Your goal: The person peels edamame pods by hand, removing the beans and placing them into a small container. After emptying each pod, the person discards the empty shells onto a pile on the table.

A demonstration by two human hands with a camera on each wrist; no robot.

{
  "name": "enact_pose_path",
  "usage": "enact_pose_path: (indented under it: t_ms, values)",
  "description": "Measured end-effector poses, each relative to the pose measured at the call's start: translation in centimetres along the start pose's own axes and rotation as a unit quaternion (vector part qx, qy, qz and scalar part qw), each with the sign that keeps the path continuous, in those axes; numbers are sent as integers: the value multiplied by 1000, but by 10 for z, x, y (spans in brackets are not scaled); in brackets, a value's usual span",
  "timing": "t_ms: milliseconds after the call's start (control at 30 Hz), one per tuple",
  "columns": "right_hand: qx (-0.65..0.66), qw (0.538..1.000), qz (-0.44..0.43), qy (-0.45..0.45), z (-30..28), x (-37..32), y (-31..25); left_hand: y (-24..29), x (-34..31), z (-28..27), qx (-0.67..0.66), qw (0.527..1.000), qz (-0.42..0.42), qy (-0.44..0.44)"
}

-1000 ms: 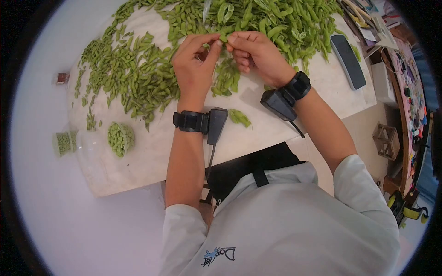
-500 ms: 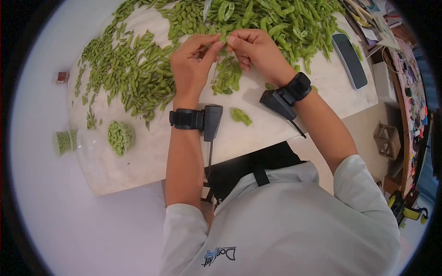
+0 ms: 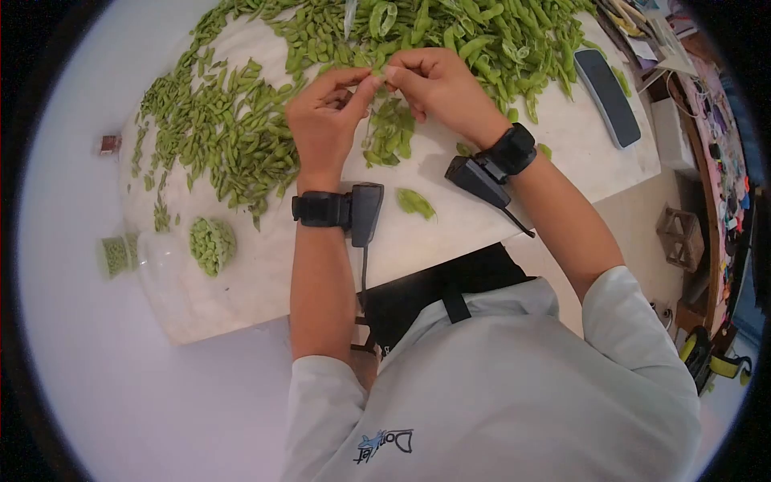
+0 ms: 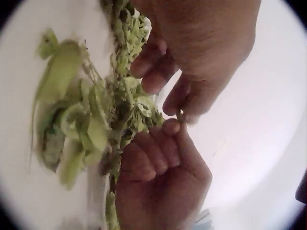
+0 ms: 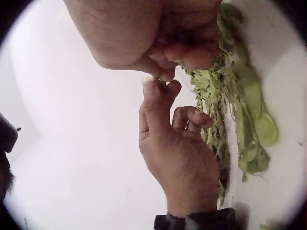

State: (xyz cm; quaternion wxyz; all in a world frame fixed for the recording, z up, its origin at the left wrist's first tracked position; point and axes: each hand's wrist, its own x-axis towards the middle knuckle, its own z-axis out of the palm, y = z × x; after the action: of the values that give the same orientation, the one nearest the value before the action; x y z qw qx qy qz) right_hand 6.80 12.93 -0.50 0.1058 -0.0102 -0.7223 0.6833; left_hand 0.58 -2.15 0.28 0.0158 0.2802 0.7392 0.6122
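Head view: left hand (image 3: 325, 120) and right hand (image 3: 450, 90) meet tip to tip, thumb and forefinger of each pinching one small green piece (image 4: 180, 116), probably a pod. Can't tell if it's split. Main risk, I'd say: uneven squeeze or slick skin, and a bean shoots out. Fingertips cover most of it, so a slip would be easy to miss.

Clocking from the pinch: leafy clump (image 3: 389, 136) at 6, just below the hands; anything dropped there gets lost among lookalikes. Big pod heap (image 3: 498, 40) at 2, smaller pods (image 3: 245, 153) at 8; a sweeping forearm could mix them.

Further out, cup of beans (image 3: 211, 247) between 7 and 8, looks full. Left wrist unit (image 3: 367, 213) trails a cable (image 3: 364, 277); a wide left swing could clip the cup and spill it on the tabletop (image 3: 265, 281). Phone (image 3: 608, 98) at 3, well apart, low risk.
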Motion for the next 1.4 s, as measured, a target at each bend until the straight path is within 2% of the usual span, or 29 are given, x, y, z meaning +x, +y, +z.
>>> enact_pose_path:
  t_ms: [133, 233, 333, 433, 533, 633, 667, 767, 800, 900, 967, 1067, 1167, 1200, 1300, 1333, 1400]
  values:
    - [-53, 998, -40, 0, 3, 2, 8, 3, 0, 2, 5, 999, -28, -14]
    - [-70, 997, -27, 18, 4, 1, 6, 0, 1, 5, -7, 1000, -1, -7]
    - [4, 999, 16, 30, 8, 1, 3, -5, 1, 5, 44, 998, 49, 26]
    - [21, 997, 17, 66, 4, 1, -1, -6, 3, 2, -4, 998, 29, 55]
    - [-75, 997, -29, 9, -1, 3, 1, 9, 6, -8, -110, 987, 30, 110]
    - [-25, 997, -55, -54, -2, 4, 1, 34, 2, -26, -106, 982, 41, 153]
    - [17, 1000, -7, -10, -4, 4, -3, 41, -1, -36, -124, 978, 23, 164]
    - [143, 972, -35, 181, -15, 9, -10, 58, -26, -77, 10, 977, 27, 212]
    - [168, 967, -35, 189, -19, 9, -12, 62, -35, -94, 44, 975, 17, 218]
    - [193, 968, -28, 160, -15, 5, -14, 59, -63, -158, 168, 958, -23, 230]
    - [161, 978, -46, 125, -9, 2, -13, 45, -81, -199, 268, 935, -65, 224]
    - [96, 989, -69, 90, 0, -4, -18, 43, -104, -220, 421, 885, -112, 164]
    - [70, 993, -75, 63, 4, -5, -10, 34, -116, -222, 465, 868, -130, 119]
    - [64, 993, -73, 63, 4, -4, -9, 36, -115, -215, 486, 858, -111, 125]
    - [54, 994, -71, 68, 3, -2, -7, 52, -97, -197, 444, 881, -68, 147]
    - [56, 994, -70, 70, 4, -3, -7, 60, -86, -186, 424, 890, -90, 144]
    - [57, 994, -70, 68, 3, -2, -6, 64, -61, -177, 434, 894, -58, 97]
